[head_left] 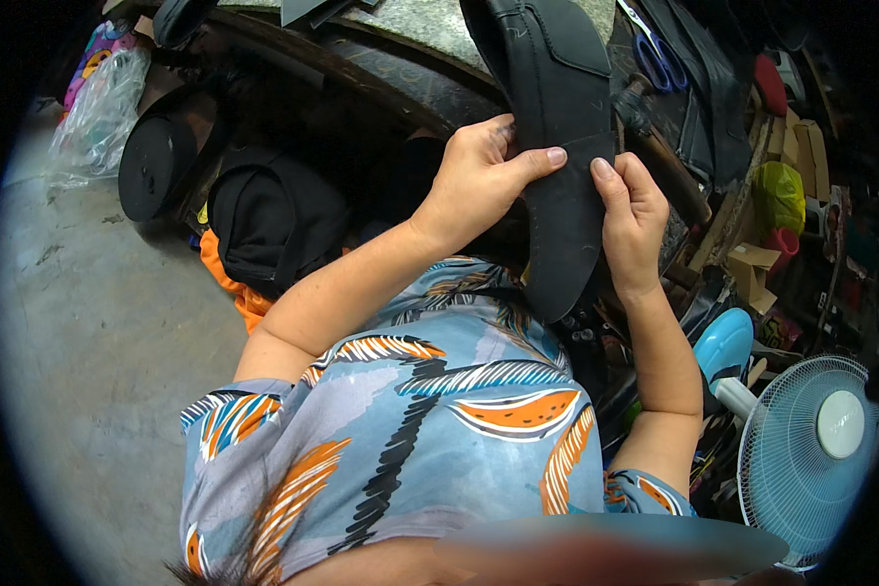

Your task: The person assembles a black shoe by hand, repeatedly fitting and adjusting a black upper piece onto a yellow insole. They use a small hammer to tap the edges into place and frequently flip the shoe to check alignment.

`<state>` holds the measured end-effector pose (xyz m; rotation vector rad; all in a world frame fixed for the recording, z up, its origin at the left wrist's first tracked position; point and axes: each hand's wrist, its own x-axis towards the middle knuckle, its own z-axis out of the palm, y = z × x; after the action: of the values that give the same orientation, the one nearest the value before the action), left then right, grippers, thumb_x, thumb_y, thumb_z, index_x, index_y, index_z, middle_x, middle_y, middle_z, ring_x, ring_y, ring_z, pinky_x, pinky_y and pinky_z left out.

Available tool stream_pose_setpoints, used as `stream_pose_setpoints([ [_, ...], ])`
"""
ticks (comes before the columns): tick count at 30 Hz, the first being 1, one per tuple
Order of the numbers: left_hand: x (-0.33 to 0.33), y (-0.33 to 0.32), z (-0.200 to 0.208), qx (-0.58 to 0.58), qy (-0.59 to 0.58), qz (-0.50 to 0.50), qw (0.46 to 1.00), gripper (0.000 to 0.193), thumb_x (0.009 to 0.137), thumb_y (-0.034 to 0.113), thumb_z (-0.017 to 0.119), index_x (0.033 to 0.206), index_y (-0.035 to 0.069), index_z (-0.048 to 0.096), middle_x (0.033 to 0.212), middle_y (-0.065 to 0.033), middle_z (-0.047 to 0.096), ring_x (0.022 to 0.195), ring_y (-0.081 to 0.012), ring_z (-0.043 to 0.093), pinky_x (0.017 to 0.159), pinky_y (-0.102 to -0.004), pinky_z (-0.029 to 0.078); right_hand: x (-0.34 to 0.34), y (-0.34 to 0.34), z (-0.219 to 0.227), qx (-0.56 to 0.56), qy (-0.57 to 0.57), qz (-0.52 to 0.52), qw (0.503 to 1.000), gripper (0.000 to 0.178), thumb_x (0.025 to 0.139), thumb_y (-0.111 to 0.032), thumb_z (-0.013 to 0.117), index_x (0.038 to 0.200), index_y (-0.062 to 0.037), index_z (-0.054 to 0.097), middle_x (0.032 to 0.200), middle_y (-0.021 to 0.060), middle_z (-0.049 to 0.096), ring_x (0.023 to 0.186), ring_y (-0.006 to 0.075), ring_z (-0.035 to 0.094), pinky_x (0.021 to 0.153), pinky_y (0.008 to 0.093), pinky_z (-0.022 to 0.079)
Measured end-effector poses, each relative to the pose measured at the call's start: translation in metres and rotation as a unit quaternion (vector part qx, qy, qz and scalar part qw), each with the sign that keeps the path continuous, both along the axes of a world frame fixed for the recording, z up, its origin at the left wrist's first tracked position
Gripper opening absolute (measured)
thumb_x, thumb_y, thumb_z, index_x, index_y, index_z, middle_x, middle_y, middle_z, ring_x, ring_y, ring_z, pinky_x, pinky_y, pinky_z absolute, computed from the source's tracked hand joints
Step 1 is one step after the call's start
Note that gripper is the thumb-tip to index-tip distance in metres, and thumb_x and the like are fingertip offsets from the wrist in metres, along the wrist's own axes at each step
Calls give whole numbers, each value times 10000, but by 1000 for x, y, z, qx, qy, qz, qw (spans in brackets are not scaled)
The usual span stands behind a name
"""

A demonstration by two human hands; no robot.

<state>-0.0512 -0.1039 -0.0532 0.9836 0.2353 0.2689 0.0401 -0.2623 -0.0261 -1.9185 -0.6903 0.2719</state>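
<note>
A long black leather shoe upper [562, 230] with stitched seams stretches from the work surface towards me. Its rounded lower end hangs over my lap. My left hand [483, 176] is closed on its left edge, thumb lying on top and fingers hidden behind. On the opposite edge, my right hand [632, 220] pinches the leather between thumb and curled fingers. The two thumbs sit close together, at about the same height on the piece. A few light marks show on its dark surface.
Beyond the upper lies a speckled stone slab [410, 24]. Blue-handled scissors [659, 63] and a wooden-handled hammer [679, 181] lie to the right. A white fan [801, 449] stands at lower right. At left are a black bag [273, 220] and a clear plastic bag [98, 122].
</note>
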Motion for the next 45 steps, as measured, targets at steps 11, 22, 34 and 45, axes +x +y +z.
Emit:
stream_pose_setpoints([
  [11, -4, -3, 5, 13, -12, 2, 1000, 293, 919, 73, 683, 1146, -104, 628, 1035, -172, 712, 901, -175, 694, 829, -291, 586, -2, 2, 5, 34, 79, -1, 996, 380, 970, -136, 620, 653, -69, 422, 647, -71, 356, 616, 27, 311, 521, 245, 265],
  [22, -5, 7, 11, 49, -27, -32, 998, 294, 916, 60, 674, 1150, -110, 622, 1010, -166, 715, 876, -170, 697, 795, -282, 587, 11, 10, 23, 17, 212, 2, 977, 202, 941, -205, 653, 830, -50, 587, 727, -54, 523, 627, 24, 458, 557, 184, 351],
  [34, 4, 53, 47, 340, -6, -119, 933, 270, 883, 79, 727, 1103, -67, 671, 980, -90, 730, 857, -135, 694, 759, -274, 564, 39, -3, 32, 1, 211, 75, 975, 144, 971, -150, 629, 1010, -17, 671, 775, -16, 643, 662, 72, 606, 602, 216, 489],
  [45, 17, 67, 70, 790, -102, -41, 603, 215, 770, 194, 755, 920, 54, 690, 808, -139, 685, 825, -329, 689, 734, -419, 546, 21, 15, 80, -270, -530, 167, 787, 609, 784, -464, 755, 1275, -117, 653, 1154, 71, 681, 1166, 275, 591, 1092, 513, 363],
])
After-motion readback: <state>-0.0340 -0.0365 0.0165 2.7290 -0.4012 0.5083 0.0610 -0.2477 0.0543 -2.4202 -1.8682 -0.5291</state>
